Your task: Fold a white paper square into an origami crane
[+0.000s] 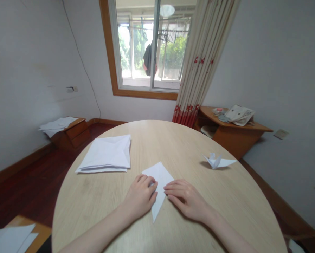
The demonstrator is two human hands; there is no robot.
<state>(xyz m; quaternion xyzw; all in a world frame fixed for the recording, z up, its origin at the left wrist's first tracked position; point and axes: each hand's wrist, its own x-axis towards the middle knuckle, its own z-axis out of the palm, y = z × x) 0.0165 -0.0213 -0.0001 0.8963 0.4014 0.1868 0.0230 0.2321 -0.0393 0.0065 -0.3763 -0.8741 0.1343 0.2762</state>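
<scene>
A folded white paper [159,184], shaped like a narrow kite, lies on the round wooden table [173,147] in front of me. My left hand [141,195] rests on its left edge with the fingers curled and pressed onto the paper. My right hand [185,200] lies on its right edge, fingers held together and flat, the tips touching the fold. Both hands press the paper against the table.
A stack of white sheets [106,154] lies at the table's left. A finished paper crane [217,161] stands at the right. A low cabinet with papers [65,131] is at the left wall, a corner desk with a bag [233,126] at the right.
</scene>
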